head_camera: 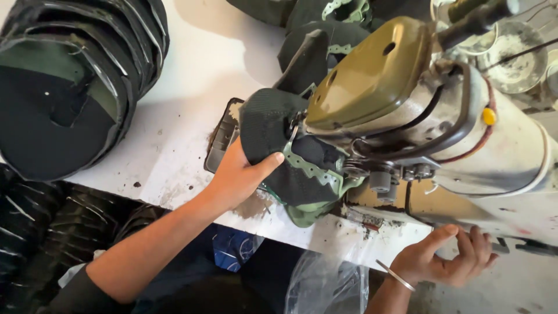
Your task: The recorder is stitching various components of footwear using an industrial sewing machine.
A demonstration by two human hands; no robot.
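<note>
My left hand (239,176) grips a dark mesh shoe upper (268,129) with pale green trim, holding it up against the needle area of an old cream and olive sewing machine (407,99). The upper wraps around the machine's post under the olive cover. My right hand (450,261), with a thin metal bangle on the wrist, rests against the front edge of the machine's base with its fingers curled loosely, holding nothing that I can see.
A tall stack of dark shoe uppers (70,81) lies at the left on the white worktable (186,104). More uppers (325,23) pile up behind the machine. Stacks of dark pieces (40,221) and a clear plastic bag (325,285) sit below the table edge.
</note>
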